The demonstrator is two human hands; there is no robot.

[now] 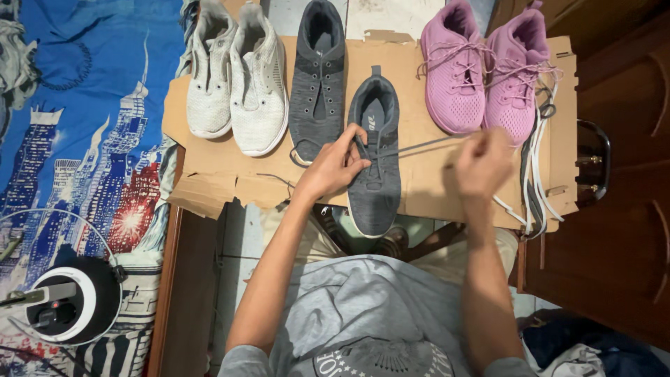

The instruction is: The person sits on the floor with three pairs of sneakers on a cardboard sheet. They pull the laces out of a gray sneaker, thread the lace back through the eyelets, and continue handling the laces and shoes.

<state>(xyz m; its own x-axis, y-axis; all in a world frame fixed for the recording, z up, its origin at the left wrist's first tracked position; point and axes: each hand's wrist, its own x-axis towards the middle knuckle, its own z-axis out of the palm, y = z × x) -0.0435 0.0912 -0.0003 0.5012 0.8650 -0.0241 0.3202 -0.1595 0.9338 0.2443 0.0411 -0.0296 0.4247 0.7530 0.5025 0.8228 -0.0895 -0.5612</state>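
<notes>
A dark grey sneaker (377, 188) lies on a sheet of cardboard (230, 167), toe toward me. My left hand (336, 166) rests on its lacing area, fingers pinching at an eyelet. My right hand (481, 164) is closed on a grey shoelace (419, 146) that stretches taut from the sneaker off to the right. A matching dark grey sneaker (317, 84) without laces lies just to the left, farther away.
Two white sneakers (237, 77) stand at the far left of the cardboard, two pink laced sneakers (485, 70) at the far right. Loose laces (536, 174) hang off the right edge. A fan (66, 300) sits bottom left on blue patterned fabric. Dark wooden furniture (621, 209) stands on the right.
</notes>
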